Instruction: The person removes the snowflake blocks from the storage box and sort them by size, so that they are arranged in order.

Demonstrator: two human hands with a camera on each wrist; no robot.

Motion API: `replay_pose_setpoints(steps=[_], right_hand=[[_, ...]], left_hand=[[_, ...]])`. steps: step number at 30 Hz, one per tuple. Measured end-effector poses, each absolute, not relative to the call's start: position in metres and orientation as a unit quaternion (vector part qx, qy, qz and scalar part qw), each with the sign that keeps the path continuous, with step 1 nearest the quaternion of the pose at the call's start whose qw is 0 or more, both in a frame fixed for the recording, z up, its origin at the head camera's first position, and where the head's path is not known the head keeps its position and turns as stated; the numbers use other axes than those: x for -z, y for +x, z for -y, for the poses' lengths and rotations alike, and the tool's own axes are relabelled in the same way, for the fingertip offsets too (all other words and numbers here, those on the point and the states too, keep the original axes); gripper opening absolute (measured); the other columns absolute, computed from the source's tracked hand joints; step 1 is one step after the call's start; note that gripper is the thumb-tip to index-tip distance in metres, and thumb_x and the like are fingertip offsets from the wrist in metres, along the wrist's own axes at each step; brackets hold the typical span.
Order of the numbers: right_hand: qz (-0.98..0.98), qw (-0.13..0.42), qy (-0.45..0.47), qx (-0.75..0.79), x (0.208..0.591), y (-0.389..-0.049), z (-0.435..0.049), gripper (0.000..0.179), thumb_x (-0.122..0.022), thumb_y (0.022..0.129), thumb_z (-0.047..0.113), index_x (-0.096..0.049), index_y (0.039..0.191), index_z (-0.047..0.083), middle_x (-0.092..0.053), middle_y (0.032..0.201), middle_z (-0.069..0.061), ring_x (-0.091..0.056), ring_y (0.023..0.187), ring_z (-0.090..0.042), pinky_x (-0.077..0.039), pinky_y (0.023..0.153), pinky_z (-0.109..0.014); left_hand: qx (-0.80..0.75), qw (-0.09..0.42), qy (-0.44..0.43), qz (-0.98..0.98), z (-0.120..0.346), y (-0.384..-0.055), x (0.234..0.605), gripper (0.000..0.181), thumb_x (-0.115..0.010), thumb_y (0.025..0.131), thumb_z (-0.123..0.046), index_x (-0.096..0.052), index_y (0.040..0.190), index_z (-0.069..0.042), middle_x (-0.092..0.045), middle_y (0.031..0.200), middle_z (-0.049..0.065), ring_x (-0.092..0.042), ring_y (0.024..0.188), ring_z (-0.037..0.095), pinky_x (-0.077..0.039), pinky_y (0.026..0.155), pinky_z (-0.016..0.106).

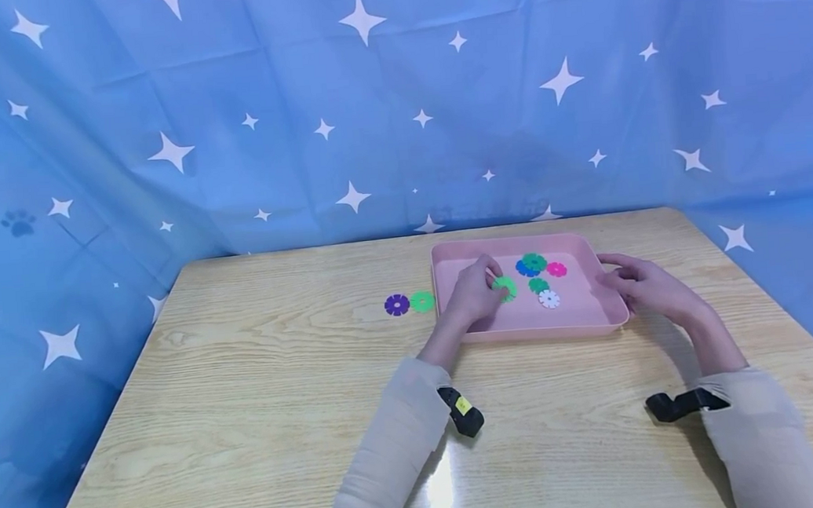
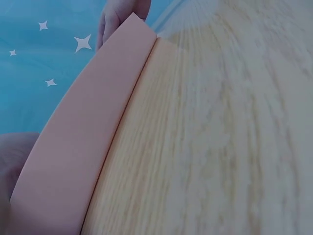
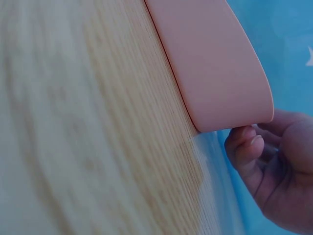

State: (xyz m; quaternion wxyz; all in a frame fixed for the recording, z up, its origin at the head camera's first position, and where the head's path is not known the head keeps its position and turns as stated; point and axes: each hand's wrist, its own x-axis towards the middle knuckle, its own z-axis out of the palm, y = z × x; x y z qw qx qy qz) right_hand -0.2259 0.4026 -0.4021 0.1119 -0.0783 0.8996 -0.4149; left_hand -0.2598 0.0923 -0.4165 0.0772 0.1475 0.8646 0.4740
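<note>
Starry blue cloth hangs all round the back, and in front of it sits a pale wood worktop (image 1: 260, 390) with a pink tray (image 1: 598, 321) on its far right side. Over to the left hand (image 1: 471, 295): it reaches into the tray from the near-left edge, fingertips closing on a light green disc (image 1: 505, 287), pinching it by the look of things, though the grip itself is small in the head view. The right hand (image 1: 645, 286) rests against the tray's right rim, fingers loosely curled at the edge; from the right wrist view the fingertips (image 3: 247, 142) sit just under the tray's corner, steadying rather than gripping.

Count the pieces. Out on the worktop, just left of the tray, lie two discs side by side: a purple disc (image 1: 397, 305) and a green disc (image 1: 422, 302). Inside the tray there are a blue disc (image 1: 524, 268) overlapped by a dark green disc (image 1: 535, 261), a pink disc (image 1: 557, 269), a second dark green disc (image 1: 539, 285) and a white disc (image 1: 549, 299).

So, my read: two are out, one is in the fingers, five wait in the tray. Early going, most of the work is ahead.
</note>
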Motion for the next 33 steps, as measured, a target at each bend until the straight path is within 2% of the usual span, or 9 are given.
replay_pose_setpoints(steps=[5,12,19,23,27,33], right_hand=[[-0.9,0.111,-0.076,0.415,0.402,-0.224,-0.402,0.061,-0.048,0.108,0.026,-0.024,0.157,-0.003,-0.057,0.092,-0.017,-0.053,0.058,-0.022,-0.048,0.055,-0.034],[-0.899,0.11,-0.077,0.417,0.399,-0.223,-0.401,0.062,-0.049,0.108,0.027,-0.024,0.157,-0.002,-0.057,0.091,-0.015,-0.053,0.059,-0.023,-0.047,0.055,-0.034],[-0.898,0.11,-0.08,0.418,0.4,-0.225,-0.402,0.062,-0.049,0.108,0.028,-0.024,0.157,-0.002,-0.056,0.088,-0.015,-0.053,0.059,-0.022,-0.047,0.055,-0.035],[-0.899,0.11,-0.078,0.417,0.402,-0.226,-0.403,0.062,-0.048,0.109,0.027,-0.023,0.157,-0.003,-0.055,0.087,-0.015,-0.052,0.058,-0.022,-0.047,0.054,-0.034],[-0.9,0.11,-0.076,0.414,0.401,-0.225,-0.403,0.062,-0.048,0.109,0.026,-0.023,0.157,-0.003,-0.056,0.089,-0.016,-0.052,0.059,-0.022,-0.047,0.055,-0.034],[-0.9,0.112,-0.075,0.415,0.4,-0.225,-0.401,0.062,-0.048,0.109,0.025,-0.023,0.157,-0.003,-0.055,0.088,-0.015,-0.052,0.059,-0.022,-0.047,0.055,-0.034]], left_hand=[[-0.501,0.061,0.13,-0.854,-0.09,-0.257,0.413,0.014,-0.068,0.098,-0.012,-0.058,0.107,-0.013,-0.057,0.086,-0.002,-0.053,0.078,0.013,-0.045,0.069,0.025],[-0.523,0.038,0.132,-0.841,-0.082,-0.255,0.406,0.012,-0.068,0.098,-0.013,-0.058,0.106,-0.014,-0.06,0.088,-0.002,-0.058,0.081,0.011,-0.049,0.073,0.025],[-0.567,0.031,0.138,-0.811,-0.065,-0.262,0.399,0.013,-0.066,0.098,-0.005,-0.058,0.109,-0.006,-0.059,0.094,0.004,-0.059,0.085,0.014,-0.053,0.07,0.023],[-0.575,0.031,0.127,-0.807,-0.053,-0.262,0.392,0.021,-0.066,0.098,-0.005,-0.059,0.118,0.0,-0.059,0.099,0.006,-0.061,0.086,0.016,-0.055,0.072,0.025],[-0.594,0.038,0.108,-0.796,-0.042,-0.261,0.389,0.029,-0.065,0.098,-0.006,-0.057,0.125,0.001,-0.06,0.1,0.007,-0.064,0.082,0.017,-0.058,0.075,0.031],[-0.628,0.031,0.105,-0.77,-0.02,-0.263,0.389,0.03,-0.063,0.098,-0.002,-0.055,0.125,0.006,-0.059,0.099,0.011,-0.064,0.074,0.017,-0.059,0.079,0.043]])
